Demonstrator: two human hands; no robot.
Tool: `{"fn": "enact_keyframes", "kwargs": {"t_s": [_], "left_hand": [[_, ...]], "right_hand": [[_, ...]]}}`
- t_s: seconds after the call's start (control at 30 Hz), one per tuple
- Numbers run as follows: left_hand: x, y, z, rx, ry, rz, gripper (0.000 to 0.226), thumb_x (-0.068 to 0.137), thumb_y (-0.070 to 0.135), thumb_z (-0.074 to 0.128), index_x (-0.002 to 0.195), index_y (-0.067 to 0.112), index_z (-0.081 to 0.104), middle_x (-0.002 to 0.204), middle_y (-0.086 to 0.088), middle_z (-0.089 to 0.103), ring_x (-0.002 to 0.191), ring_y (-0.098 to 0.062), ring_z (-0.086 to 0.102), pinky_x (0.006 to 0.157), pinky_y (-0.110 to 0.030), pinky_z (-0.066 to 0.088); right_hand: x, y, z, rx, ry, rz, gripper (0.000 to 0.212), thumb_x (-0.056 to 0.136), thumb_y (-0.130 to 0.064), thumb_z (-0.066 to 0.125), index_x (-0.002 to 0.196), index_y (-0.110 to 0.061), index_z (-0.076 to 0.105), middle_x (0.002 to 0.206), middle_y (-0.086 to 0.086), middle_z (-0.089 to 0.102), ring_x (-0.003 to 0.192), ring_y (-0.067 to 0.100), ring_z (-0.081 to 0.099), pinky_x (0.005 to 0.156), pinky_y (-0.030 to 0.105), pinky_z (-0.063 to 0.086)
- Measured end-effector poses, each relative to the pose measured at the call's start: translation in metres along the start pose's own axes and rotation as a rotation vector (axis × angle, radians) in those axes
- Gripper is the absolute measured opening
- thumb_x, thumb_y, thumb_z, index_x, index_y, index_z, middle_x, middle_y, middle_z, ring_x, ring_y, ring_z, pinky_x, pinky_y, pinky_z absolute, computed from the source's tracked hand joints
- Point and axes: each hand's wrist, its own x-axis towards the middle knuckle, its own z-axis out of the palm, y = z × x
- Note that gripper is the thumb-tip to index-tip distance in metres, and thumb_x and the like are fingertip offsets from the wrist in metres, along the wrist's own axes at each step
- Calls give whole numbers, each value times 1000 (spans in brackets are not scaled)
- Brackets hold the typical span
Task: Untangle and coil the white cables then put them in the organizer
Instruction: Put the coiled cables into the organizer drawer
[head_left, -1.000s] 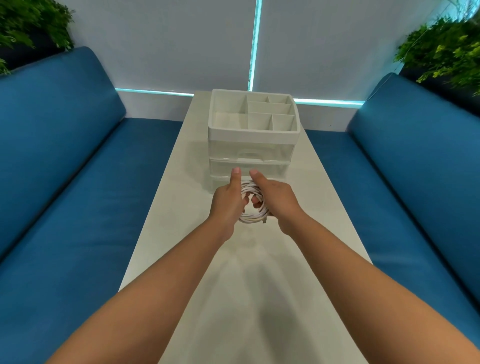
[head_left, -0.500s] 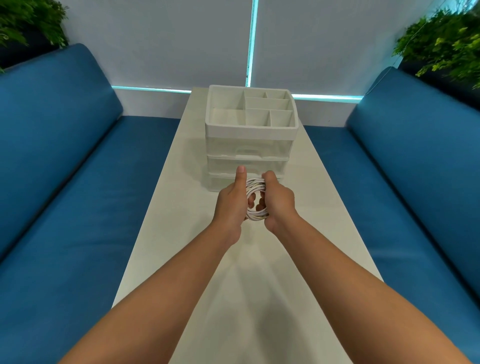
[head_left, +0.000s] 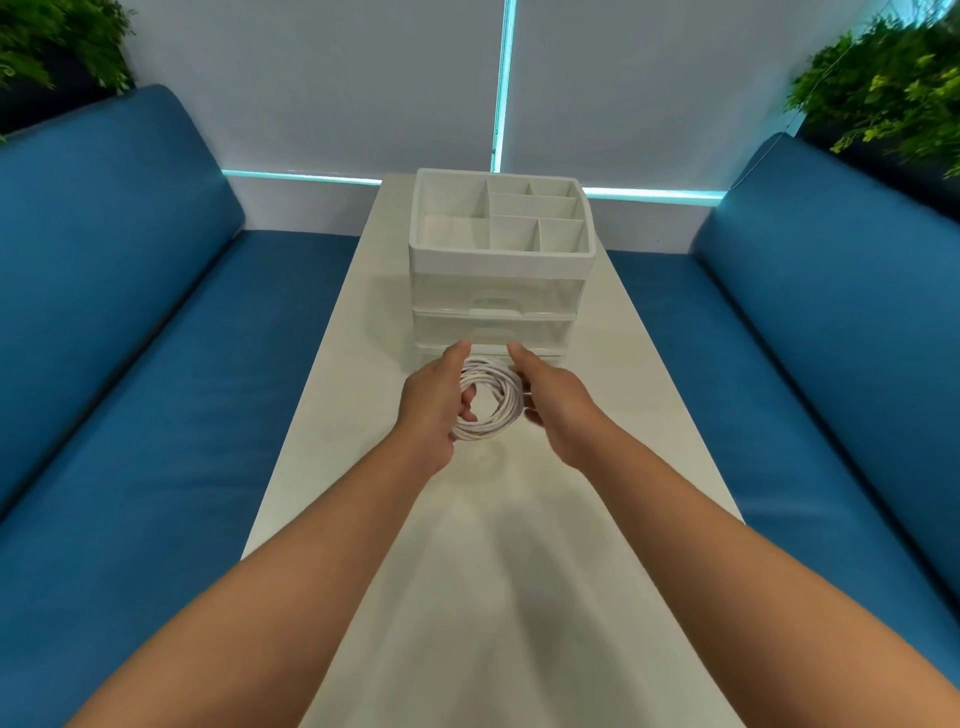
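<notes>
White cables: wound into a round coil (head_left: 491, 400) of several loops, held just above the desk, directly in front of the organizer's lowest drawer
Left hand: the left hand (head_left: 434, 402) grips the coil's left side, fingers curled through the middle of the loops, thumb stretched forward along the top
Right hand: the right hand (head_left: 558, 402) flanks the coil's right side, thumb pointing forward; its fingers sit under or behind the loops, so whether they pinch the cable or only steady it I cannot tell
Hands together: close, one on each side of the coil, not touching each other
Desk: the long white desk (head_left: 519, 545) runs away from the person, between two blue sofas
Organizer: the white organizer (head_left: 501, 257) stands at the far end of the desk, with an open tray of divided compartments on top and clear drawers below, all closed; nothing visible in any compartment
Done so far: the cable looks untangled and coiled; no loose tail shows
Left to do: lift the coil and drop it in the organizer; the big left compartment looks the likeliest fit
Risk: the loops may spring apart once released
Surroundings: green plants in both upper corners
</notes>
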Motion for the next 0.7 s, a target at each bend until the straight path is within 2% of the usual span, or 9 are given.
{"fn": "enact_keyframes", "kwargs": {"t_s": [0.07, 0.17, 0.27, 0.37, 0.43, 0.53, 0.63, 0.7], "left_hand": [[2, 3, -7, 127, -35, 24, 34, 93, 46, 56, 74, 17, 61, 54, 0, 50, 45, -15, 40, 53, -25, 37], [2, 5, -5, 248, -65, 60, 47, 98, 50, 45, 73, 13, 62, 50, 0, 53, 46, -16, 44, 52, -25, 38], [2, 4, -1, 202, -84, 52, 59, 101, 52, 33, 68, 12, 61, 48, -1, 53, 49, -18, 46, 56, -29, 39], [2, 1, -2, 131, -113, 52, 62, 101, 54, 31, 71, 13, 65, 61, -7, 65, 58, -23, 58, 64, -33, 48], [4, -2, -3, 97, -128, 75, 58, 100, 56, 34, 82, 14, 70, 82, -10, 74, 78, -26, 71, 79, -38, 55], [6, -8, -4, 36, -149, 109, 50, 99, 57, 38, 109, 18, 70, 104, -4, 75, 94, -21, 71, 90, -39, 53], [1, -15, -6, -59, -167, 97, 49, 98, 60, 37, 109, 26, 70, 110, 5, 72, 103, -15, 65, 99, -41, 43], [-1, -22, -4, -204, -187, 54, 58, 95, 65, 36, 120, 23, 66, 120, 2, 69, 115, -22, 62, 106, -49, 39]], "right_hand": [[1, -3, -3, -198, -37, -125, 45, 98, -49, 43, 108, -15, 71, 109, 1, 71, 103, 18, 64, 97, 34, 45], [-3, -9, 4, -390, -145, -197, 56, 100, -52, 31, 92, -15, 71, 87, 2, 73, 78, 16, 67, 77, 30, 50], [-4, -2, 14, -475, -76, -252, 61, 99, -56, 31, 85, -7, 65, 67, 4, 65, 57, 13, 59, 60, 28, 45], [-1, 5, 16, -321, 16, -208, 57, 96, -56, 42, 86, -3, 61, 70, 10, 66, 59, 20, 62, 62, 32, 48], [0, 6, 17, -197, 39, -168, 54, 96, -53, 46, 87, -2, 63, 73, 11, 68, 64, 22, 64, 65, 34, 50], [0, 2, 16, -29, 99, -153, 42, 97, -47, 48, 78, -13, 63, 59, -2, 58, 53, 12, 55, 55, 26, 44], [1, -5, 14, 103, 168, -156, 37, 97, -45, 49, 78, -15, 62, 56, -1, 52, 51, 13, 49, 54, 25, 42], [0, -9, 17, 184, 194, -151, 37, 97, -45, 49, 84, -14, 63, 58, 0, 53, 51, 12, 50, 52, 23, 43]]}}
